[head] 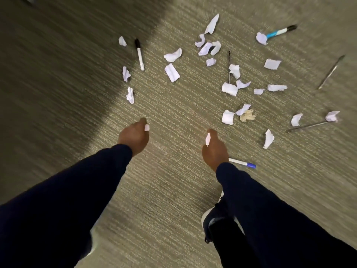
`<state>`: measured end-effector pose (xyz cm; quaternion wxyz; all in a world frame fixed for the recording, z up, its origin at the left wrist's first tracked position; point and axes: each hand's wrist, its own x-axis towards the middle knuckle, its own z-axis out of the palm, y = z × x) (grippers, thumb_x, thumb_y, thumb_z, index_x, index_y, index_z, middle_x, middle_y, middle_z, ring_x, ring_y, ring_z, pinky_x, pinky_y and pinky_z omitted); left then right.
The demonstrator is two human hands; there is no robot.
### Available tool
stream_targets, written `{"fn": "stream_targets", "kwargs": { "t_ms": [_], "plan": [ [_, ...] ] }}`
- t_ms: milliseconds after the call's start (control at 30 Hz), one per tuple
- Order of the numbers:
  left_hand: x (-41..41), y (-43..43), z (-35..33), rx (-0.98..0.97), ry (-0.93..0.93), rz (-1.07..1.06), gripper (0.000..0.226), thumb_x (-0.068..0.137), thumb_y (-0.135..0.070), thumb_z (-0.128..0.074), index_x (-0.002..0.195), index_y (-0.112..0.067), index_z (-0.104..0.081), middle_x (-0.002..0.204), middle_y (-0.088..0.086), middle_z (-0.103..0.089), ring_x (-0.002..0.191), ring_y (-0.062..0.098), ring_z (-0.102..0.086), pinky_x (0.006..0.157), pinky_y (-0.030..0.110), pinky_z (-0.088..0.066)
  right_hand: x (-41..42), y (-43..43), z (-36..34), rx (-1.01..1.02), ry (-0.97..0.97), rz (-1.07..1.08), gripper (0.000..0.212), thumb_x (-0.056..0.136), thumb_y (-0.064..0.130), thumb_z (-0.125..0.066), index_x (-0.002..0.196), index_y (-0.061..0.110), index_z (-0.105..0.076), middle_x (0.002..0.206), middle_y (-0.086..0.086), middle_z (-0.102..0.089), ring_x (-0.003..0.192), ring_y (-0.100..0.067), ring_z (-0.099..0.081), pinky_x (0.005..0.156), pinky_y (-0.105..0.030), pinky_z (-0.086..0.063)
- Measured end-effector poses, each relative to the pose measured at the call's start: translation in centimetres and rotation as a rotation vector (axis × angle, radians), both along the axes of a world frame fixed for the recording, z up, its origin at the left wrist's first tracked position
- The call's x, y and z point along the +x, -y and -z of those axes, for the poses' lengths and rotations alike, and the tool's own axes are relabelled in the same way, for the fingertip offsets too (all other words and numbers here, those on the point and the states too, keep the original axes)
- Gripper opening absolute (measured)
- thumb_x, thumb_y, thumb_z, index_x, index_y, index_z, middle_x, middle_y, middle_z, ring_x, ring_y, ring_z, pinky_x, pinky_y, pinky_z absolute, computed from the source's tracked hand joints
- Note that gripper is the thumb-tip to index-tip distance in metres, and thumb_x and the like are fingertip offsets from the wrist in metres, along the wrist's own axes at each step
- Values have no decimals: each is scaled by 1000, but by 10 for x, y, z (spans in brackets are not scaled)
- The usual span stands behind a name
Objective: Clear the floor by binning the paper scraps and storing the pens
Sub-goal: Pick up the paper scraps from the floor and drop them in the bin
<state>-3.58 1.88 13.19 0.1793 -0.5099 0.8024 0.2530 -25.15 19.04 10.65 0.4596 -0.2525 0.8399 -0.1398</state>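
Fingers (pixel 144 126) of both my hands curled on small paper scraps.
Next, I'd gather the twelve-o'clock scraps (pixel 172 72) first — pens (pixel 139 54) after, separately.

Dark navy long sleeves (pixel 63 182) cover both arms to the wrists, and a dark shoe with a white sole (pixel 214 219) shows at lower right.
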Motion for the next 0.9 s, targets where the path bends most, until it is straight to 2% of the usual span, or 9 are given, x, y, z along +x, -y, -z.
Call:
{"fn": "stream_targets", "kwargs": {
  "t_ms": [100, 200, 267, 367, 433, 533, 633, 767, 900],
  "plan": [
    [-3, 34, 22, -40, 59, 4, 14, 101, -18, -39, 107, -8, -44, 79, 15, -58, 63, 31, -50, 58, 37, -35, -28, 9, 14, 37, -134, 85, 26, 98, 16, -45, 123, 11, -53, 98, -8, -66, 93, -33, -66, 68, -30, -39],
    [-4, 61, 67, -54, 113, 13, 33, 95, -9, -40, 128, -7, -37, 100, 22, -62, 75, 37, -59, 64, 44, -47, -55, 17, 50, 52, -285, 120, 36, 97, 17, -45, 132, 7, -48, 111, -21, -67, 99, -40, -64, 74, -35, -41],
    [-4, 79, 100, -103, 102, -4, 55, 93, -2, -40, 145, -12, -26, 126, 29, -51, 80, 43, -61, 65, 47, -48, -70, 24, 75, 57, -383, 138, 46, 96, 13, -45, 142, 13, -40, 121, -23, -61, 103, -44, -62, 77, -41, -45],
    [7, 99, 141, -165, 93, 81, 75, 89, 5, -39, 155, -22, -13, 152, 32, -21, 79, 46, -61, 62, 46, -47, -77, 30, 110, 116, -478, 28, 69, 95, 6, -45, 157, 27, -22, 147, -25, -39, 110, -48, -59, 87, -47, -50],
    [13, 111, 161, -167, 98, 116, 77, 89, 6, -40, 156, -23, -14, 151, 32, -17, 76, 46, -60, 62, 46, -46, -72, 29, 131, 140, -483, -92, 76, 94, 3, -44, 159, 31, -16, 160, -26, -19, 117, -50, -56, 91, -47, -49],
    [18, 119, 180, -167, 87, 93, 74, 89, 6, -40, 155, -20, -16, 146, 34, -20, 69, 42, -54, 63, 48, -45, -61, 27, 157, 151, -508, -167, 77, 93, -1, -43, 159, 29, -18, 162, -31, 0, 102, -51, -61, 88, -45, -49],
    [27, 123, 189, -194, 66, 102, 67, 91, 5, -42, 153, -6, -19, 146, 35, -20, 67, 44, -55, 60, 48, -43, -60, 30, 169, 164, -608, -196, 63, 95, 0, -37, 155, 14, -23, 155, -33, -18, 103, -49, -58, 88, -48, -49],
    [33, 130, 186, -205, 51, 98, 40, 95, 5, -40, 135, 8, -37, 140, 32, -32, 80, 49, -62, 63, 52, -45, -75, 37, 166, 130, -722, -229, 38, 94, -2, -41, 131, -10, -43, 132, -39, -43, 93, -52, -60, 71, -49, -48],
    [46, 130, 169, -126, 61, 67, 24, 95, 3, -44, 118, 9, -49, 123, 32, -49, 97, 50, -60, 72, 49, -44, -85, 45, 148, 207, -697, -234, 25, 97, 4, -47, 118, -7, -56, 119, -31, -57, 104, -47, -61, 77, -44, -47]
  ]
}}
